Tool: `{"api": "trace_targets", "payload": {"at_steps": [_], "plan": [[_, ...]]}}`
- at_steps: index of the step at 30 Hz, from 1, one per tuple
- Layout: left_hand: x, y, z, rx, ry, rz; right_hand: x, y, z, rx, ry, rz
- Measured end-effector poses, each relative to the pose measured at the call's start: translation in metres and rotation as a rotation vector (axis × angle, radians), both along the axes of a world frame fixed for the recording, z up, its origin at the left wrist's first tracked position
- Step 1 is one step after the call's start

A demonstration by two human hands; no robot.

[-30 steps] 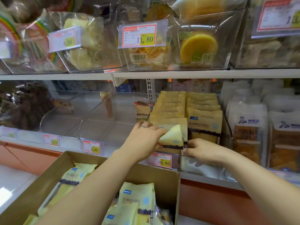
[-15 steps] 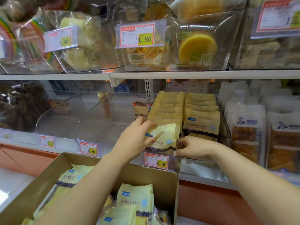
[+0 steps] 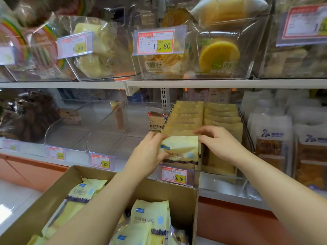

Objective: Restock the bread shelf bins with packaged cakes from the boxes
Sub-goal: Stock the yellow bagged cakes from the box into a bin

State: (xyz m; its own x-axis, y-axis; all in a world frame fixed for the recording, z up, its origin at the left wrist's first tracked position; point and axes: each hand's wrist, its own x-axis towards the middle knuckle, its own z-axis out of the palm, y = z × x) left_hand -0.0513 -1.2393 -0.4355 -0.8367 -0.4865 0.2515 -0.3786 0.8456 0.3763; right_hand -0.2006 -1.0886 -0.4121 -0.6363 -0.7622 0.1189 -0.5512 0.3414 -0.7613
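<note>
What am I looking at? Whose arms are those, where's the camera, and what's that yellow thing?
No machine here: these are a person's two bare hands, filmed by one camera worn on their head, looking down at a shop shelf. The left hand grips a yellow cake packet and the right hand pinches its top corner, at the front of a clear bin filled with rows of the same packets. Below is an open cardboard box holding more packets. The price tag reads 10.80.
</note>
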Motion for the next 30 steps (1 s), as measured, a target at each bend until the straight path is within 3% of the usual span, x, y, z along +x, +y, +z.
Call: {"api": "trace_targets", "payload": {"at_steps": [5,9,16,24,30], "plan": [[-0.006,0.003,-0.004,-0.125,-0.129,0.004,-0.007,-0.018,-0.003,0.085,0.084,0.028],[-0.004,-0.006,0.005,-0.051,-0.151,-0.072,-0.008,-0.027,-0.006,0.271,0.202,0.06],[0.003,-0.008,0.018,-0.097,-0.123,-0.154,0.003,-0.018,0.0,-0.077,0.186,0.047],[-0.014,0.006,-0.001,-0.35,-0.237,-0.131,-0.011,-0.009,-0.022,-0.03,0.018,0.016],[-0.011,0.005,-0.002,-0.33,-0.23,-0.09,-0.009,-0.007,-0.021,-0.014,-0.032,0.036]]}}
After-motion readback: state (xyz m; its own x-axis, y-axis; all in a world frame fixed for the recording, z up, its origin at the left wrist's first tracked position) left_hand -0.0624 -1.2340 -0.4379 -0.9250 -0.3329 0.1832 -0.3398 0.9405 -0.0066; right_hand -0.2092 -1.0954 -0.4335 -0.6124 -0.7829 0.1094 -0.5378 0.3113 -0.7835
